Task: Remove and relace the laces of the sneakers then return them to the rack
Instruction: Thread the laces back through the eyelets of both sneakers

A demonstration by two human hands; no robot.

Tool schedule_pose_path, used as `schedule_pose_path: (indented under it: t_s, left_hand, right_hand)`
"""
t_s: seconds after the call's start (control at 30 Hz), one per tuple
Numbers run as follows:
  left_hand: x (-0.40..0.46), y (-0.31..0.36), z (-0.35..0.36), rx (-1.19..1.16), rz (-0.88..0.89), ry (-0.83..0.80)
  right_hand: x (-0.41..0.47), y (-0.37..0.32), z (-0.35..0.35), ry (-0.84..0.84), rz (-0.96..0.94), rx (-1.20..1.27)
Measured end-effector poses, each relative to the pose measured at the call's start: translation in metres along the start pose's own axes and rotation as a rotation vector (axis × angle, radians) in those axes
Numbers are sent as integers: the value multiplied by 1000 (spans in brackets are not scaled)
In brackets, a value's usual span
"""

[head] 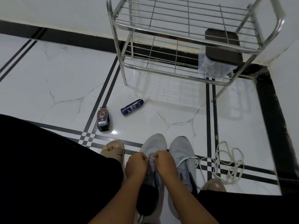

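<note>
Both hands are down on the left sneaker (153, 146) now. The left hand (136, 164) is curled tight at the eyelets, apparently pinching lace, though its fingertips are hidden. The right hand (164, 162) pinches a short white bit of lace (152, 157) just above the tongue. The right sneaker (182, 152) sits just beside it, toes pointing toward the rack (161, 25), and its own loose lace (226, 162) trails off in a tangle of loops across the black double stripe of the floor (56, 78).

Out in the middle of the tile, a dark blue spray can (131, 107) lies on its side; there's white lettering, too blurred to read. Near it, on the stripe, lies a black bottle (103, 118) with a red-ringed label, equally unreadable.

The rack stands at the far wall, with a dark flat box (223, 46) and a clear bag (213, 67) at the right end of its lower shelf.
</note>
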State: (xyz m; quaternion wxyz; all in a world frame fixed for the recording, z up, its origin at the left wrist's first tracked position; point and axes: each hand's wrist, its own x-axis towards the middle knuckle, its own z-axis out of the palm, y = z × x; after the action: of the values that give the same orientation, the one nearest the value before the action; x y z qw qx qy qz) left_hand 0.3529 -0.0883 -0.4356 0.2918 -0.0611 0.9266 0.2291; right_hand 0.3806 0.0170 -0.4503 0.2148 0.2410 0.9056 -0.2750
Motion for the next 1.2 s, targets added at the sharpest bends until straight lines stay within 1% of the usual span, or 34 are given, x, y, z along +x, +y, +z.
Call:
schedule_pose_path:
  t_s: [0.07,0.2,0.4,0.5,0.7,0.8,0.87,0.93,0.97,1.0,1.1,1.13,1.2]
  left_hand:
    - [-1,0,0,7,13,2]
    - [-1,0,0,13,22,10]
    - [-2,0,0,7,40,11]
    - [-2,-1,1,19,75,9]
    - [1,-1,2,88,152,-25]
    - [1,0,3,93,157,-46]
    - [2,1,2,46,130,-38]
    - [6,3,2,-32,95,-33]
    - [8,5,4,-51,104,-34]
    - [9,6,4,-74,92,-38]
    - [12,9,7,-86,60,-43]
    - [13,8,8,-97,42,-46]
    - [13,10,8,-130,7,-43]
  right_hand:
    - [-1,-1,0,1,6,-26]
    - [-4,-3,0,30,-44,-63]
    - [-9,3,1,50,-79,-34]
    - [-10,4,3,67,-72,-4]
    - [-14,1,9,183,0,59]
    - [-13,2,10,191,-36,38]
    - [-13,2,8,197,-66,-11]
    - [-19,3,6,291,-108,-85]
    - [-25,4,5,335,-98,-113]
    - [-34,2,3,330,-48,-127]
    - [-60,3,5,166,183,-107]
    - [-68,4,8,148,210,-87]
    - [-74,6,15,117,203,-90]
